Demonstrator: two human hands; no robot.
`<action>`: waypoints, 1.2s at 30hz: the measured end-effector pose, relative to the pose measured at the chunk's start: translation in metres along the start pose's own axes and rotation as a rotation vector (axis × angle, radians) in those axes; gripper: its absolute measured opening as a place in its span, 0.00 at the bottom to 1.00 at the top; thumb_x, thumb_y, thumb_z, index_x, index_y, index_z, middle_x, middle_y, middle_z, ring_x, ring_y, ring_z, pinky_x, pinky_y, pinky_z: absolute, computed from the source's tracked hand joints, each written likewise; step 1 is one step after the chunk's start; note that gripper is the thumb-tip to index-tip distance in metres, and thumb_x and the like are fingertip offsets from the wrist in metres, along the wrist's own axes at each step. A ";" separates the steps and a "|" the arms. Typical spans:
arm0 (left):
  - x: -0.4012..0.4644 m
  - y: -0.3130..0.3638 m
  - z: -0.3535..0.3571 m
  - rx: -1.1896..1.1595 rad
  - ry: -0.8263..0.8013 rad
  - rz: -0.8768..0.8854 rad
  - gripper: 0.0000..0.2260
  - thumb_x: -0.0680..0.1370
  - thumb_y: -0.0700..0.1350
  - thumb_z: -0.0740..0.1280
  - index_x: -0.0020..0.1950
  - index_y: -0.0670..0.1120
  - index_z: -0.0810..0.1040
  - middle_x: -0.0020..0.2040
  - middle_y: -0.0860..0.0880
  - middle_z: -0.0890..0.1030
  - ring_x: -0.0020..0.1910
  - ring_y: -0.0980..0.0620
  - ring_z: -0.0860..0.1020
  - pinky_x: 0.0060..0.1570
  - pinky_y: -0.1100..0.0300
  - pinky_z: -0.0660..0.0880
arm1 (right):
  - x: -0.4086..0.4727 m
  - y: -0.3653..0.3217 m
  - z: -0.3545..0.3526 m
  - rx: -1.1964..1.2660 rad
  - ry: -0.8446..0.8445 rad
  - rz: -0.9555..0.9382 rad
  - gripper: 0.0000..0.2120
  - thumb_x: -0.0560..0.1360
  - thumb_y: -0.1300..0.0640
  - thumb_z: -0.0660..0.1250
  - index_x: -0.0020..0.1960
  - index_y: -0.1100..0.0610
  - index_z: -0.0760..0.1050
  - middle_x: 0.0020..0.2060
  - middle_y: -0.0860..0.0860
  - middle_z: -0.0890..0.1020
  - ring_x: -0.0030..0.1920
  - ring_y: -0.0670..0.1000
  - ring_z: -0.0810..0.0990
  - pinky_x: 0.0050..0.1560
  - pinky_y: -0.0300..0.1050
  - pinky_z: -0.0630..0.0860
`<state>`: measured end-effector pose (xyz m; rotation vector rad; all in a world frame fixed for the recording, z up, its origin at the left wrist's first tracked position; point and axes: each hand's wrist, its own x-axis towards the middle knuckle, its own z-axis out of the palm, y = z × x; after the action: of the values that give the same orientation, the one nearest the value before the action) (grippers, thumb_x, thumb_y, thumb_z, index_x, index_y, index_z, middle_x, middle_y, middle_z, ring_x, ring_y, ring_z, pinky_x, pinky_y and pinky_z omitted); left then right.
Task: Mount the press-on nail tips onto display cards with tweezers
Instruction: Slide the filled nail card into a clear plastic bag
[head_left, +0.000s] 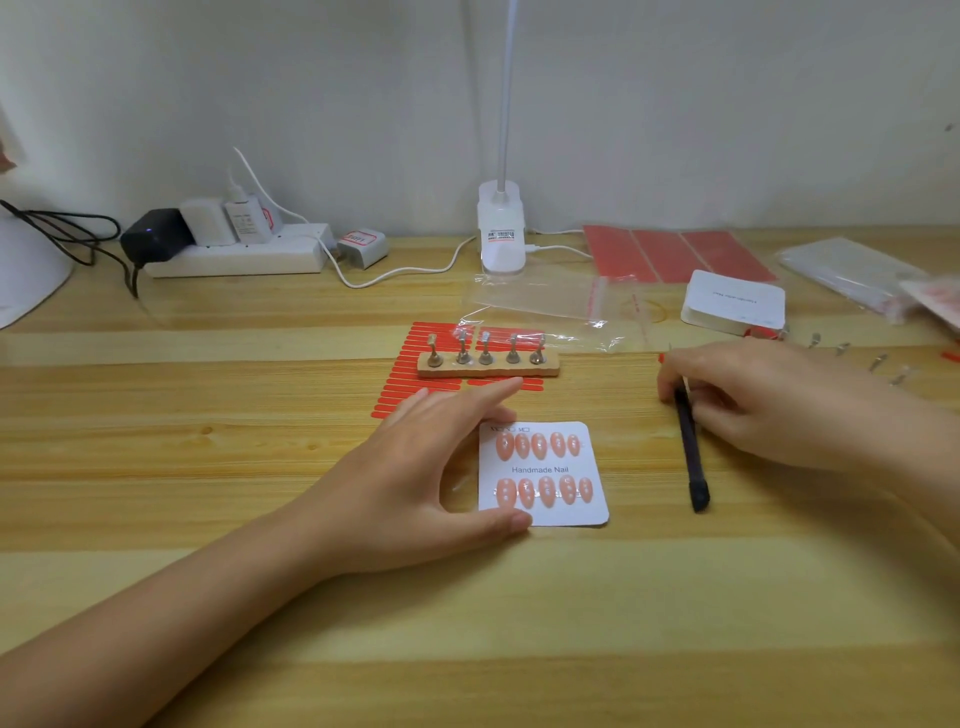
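Display card (545, 470), ten pink nail tips (539, 447) mounted: we steady it, left hand (431, 467) fingers spread. Our right hand (753, 400) grips black tweezers (693, 457).

A pale plain wall (675, 104) stands behind a light wooden desk (467, 623); a white lamp (501, 228) sits at its back edge.
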<state>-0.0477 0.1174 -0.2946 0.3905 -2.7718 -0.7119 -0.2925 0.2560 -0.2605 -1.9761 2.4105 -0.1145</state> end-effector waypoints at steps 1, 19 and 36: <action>0.000 0.000 0.000 0.005 0.001 0.003 0.33 0.66 0.68 0.62 0.67 0.66 0.53 0.62 0.69 0.67 0.63 0.71 0.61 0.66 0.68 0.57 | 0.000 0.001 -0.001 -0.018 0.003 0.000 0.11 0.77 0.56 0.56 0.45 0.39 0.64 0.39 0.34 0.71 0.40 0.38 0.69 0.37 0.37 0.68; 0.017 -0.005 -0.028 -0.187 0.292 0.037 0.17 0.74 0.40 0.67 0.62 0.48 0.73 0.56 0.54 0.78 0.55 0.66 0.73 0.54 0.77 0.65 | 0.017 0.006 -0.028 0.320 0.273 0.040 0.12 0.76 0.58 0.62 0.54 0.44 0.75 0.50 0.40 0.78 0.49 0.39 0.74 0.47 0.30 0.65; 0.077 -0.029 -0.024 -0.051 0.403 -0.095 0.12 0.78 0.39 0.63 0.60 0.46 0.76 0.52 0.57 0.74 0.53 0.59 0.71 0.47 0.82 0.61 | 0.110 0.006 0.005 0.181 0.027 0.148 0.21 0.78 0.46 0.59 0.69 0.51 0.68 0.66 0.50 0.73 0.66 0.52 0.69 0.62 0.44 0.64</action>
<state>-0.1070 0.0578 -0.2756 0.5874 -2.3645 -0.6415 -0.3200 0.1493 -0.2629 -1.7264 2.4541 -0.3437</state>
